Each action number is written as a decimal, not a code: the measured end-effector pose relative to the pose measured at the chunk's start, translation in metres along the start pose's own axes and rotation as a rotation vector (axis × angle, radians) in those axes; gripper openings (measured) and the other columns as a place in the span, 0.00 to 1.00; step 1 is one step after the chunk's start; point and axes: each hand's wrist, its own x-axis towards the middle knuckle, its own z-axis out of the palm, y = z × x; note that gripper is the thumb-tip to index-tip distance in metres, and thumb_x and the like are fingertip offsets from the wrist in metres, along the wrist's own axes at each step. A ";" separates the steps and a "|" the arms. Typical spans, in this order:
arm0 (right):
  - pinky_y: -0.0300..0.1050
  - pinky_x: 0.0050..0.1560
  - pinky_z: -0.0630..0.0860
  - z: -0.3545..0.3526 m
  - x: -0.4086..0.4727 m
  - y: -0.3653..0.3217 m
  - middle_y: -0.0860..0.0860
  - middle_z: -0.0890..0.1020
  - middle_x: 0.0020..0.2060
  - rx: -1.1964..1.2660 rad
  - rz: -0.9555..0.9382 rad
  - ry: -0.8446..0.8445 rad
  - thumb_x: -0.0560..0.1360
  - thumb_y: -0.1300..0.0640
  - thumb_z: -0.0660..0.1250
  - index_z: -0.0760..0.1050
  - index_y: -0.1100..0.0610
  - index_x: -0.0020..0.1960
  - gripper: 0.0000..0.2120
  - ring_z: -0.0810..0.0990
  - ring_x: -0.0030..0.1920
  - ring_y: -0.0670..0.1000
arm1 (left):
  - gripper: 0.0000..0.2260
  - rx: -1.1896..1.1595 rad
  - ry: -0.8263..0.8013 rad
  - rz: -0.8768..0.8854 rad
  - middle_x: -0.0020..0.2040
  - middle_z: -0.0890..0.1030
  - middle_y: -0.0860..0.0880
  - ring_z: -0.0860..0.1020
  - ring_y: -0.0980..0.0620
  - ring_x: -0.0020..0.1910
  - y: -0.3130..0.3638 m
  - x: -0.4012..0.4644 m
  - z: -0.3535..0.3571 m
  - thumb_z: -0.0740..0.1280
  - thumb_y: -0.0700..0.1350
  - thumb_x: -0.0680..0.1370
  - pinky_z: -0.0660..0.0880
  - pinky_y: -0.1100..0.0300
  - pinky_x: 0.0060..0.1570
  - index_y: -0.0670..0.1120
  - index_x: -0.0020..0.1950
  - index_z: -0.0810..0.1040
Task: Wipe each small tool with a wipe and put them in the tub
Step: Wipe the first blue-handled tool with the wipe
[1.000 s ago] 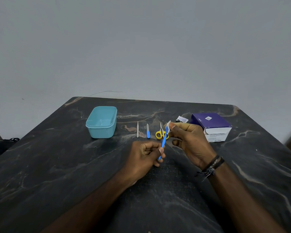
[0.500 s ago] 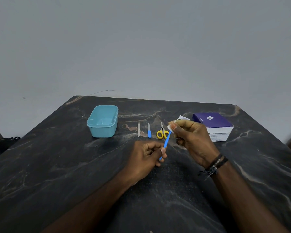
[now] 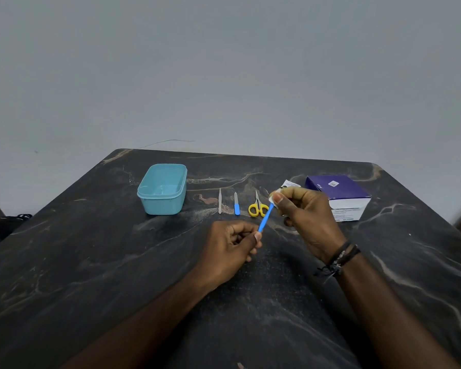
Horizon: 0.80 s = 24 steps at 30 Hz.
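Landmark: the teal tub point(image 3: 162, 189) stands open on the dark marbled counter point(image 3: 91, 262), toward its far edge.
Left hand point(image 3: 228, 249): in front of the tub and to its right, fingers curled around the lower end of a blue-handled tool point(image 3: 265, 218); that end is hidden inside the grip.
Right hand point(image 3: 305, 217): further right of the tub, thumb and fingers pinching a white wipe point(image 3: 272, 202) over the tool's upper end, so the tip is covered and its kind cannot be made out.
Row right of the tub: a slim metal tool point(image 3: 219, 201), a small blue-handled file point(image 3: 236, 207), then yellow-handled scissors point(image 3: 256, 207), partly behind the held tool.
Purple box point(image 3: 336, 189): far right of the tub, its near left corner behind the right hand; print too small to read.
White packet point(image 3: 290, 184): beside the box, mostly hidden by the fingers.
Right wrist: dark corded bracelets point(image 3: 339, 258).
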 end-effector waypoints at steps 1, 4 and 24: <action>0.30 0.31 0.70 0.000 0.000 0.000 0.40 0.80 0.27 -0.013 -0.013 -0.001 0.77 0.62 0.68 0.81 0.58 0.44 0.04 0.75 0.29 0.38 | 0.05 0.002 0.002 -0.001 0.36 0.83 0.45 0.80 0.53 0.33 -0.001 0.000 0.000 0.68 0.39 0.78 0.78 0.59 0.33 0.46 0.47 0.82; 0.28 0.32 0.69 0.000 0.001 0.001 0.40 0.79 0.26 -0.056 -0.070 0.032 0.77 0.62 0.68 0.81 0.62 0.45 0.05 0.73 0.28 0.37 | 0.04 0.002 0.008 -0.003 0.36 0.83 0.46 0.80 0.53 0.33 0.000 0.001 0.000 0.68 0.39 0.78 0.77 0.60 0.32 0.46 0.47 0.82; 0.27 0.33 0.68 0.003 0.002 0.001 0.39 0.77 0.25 -0.140 -0.159 0.013 0.78 0.63 0.67 0.79 0.61 0.42 0.06 0.74 0.29 0.37 | 0.04 0.021 0.018 -0.044 0.37 0.83 0.45 0.80 0.54 0.33 0.002 0.000 0.002 0.68 0.39 0.78 0.77 0.61 0.33 0.46 0.47 0.81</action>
